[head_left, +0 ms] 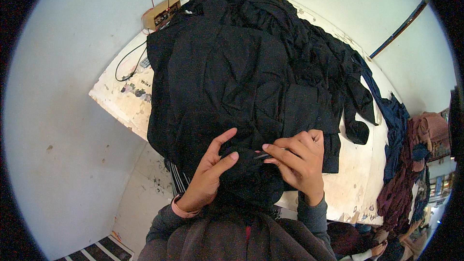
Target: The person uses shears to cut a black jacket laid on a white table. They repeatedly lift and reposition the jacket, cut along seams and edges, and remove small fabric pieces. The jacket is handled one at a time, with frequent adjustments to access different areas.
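A large black cloth garment [227, 72] is spread in folds over the table and hangs over its near edge. On its near part lies my left hand [210, 169], thumb and index finger held apart with black cloth between them; its other fingers are mostly hidden. My right hand [299, 157] is closed around a slim, pointed metal tool [261, 156]. Only a short shiny piece of it shows past the fingertips, directed left toward the cloth near my left thumb. Most of the tool is covered by my fingers.
The pale, worn tabletop [357, 183] shows at right and left. Gathered black cloth [309, 34] runs along its far side. A brown box with wires [162, 15] stands at far left. Dark blue cloth [396, 135] and maroon cloth [396, 198] hang at right. Another person's hand [379, 249] appears at lower right.
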The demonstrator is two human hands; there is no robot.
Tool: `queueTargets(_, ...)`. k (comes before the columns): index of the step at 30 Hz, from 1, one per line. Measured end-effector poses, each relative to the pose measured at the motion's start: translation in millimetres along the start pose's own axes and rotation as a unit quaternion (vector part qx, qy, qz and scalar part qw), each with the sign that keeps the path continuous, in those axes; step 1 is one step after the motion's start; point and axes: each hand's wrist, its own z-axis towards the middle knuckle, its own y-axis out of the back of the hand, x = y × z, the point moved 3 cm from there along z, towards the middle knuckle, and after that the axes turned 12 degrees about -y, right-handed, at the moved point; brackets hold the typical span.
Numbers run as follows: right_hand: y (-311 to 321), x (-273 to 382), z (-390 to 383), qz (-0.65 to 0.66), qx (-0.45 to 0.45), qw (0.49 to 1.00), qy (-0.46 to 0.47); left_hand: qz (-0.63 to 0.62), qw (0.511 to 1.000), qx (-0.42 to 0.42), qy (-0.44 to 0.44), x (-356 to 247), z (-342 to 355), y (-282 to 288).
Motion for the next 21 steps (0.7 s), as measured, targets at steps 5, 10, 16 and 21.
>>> queueTargets(5, -4.2, -4.5, -0.7, 0.027, 0.001, 1.000, -0.008, -0.008, 1.000, 0.001, 0.019, -2.8, 0.0, -1.7)
queueTargets(10, -8.3, -13.3, -6.8, 0.157, -0.045, 0.983, -0.086, -0.033, 0.999, 0.003, 0.016, -7.8, -3.7, -10.9)
queueTargets(16, -7.9, 11.7, -9.0, 0.191, 0.023, 0.970, -0.149, 0.016, 0.995, 0.101, -0.015, -1.1, -2.1, -9.7)
queueTargets(21, -3.6, 24.7, -6.6, 0.130, 0.023, 0.989, -0.070, 0.046, 0.988, 0.135, -0.051, -0.4, -0.9, -13.0)
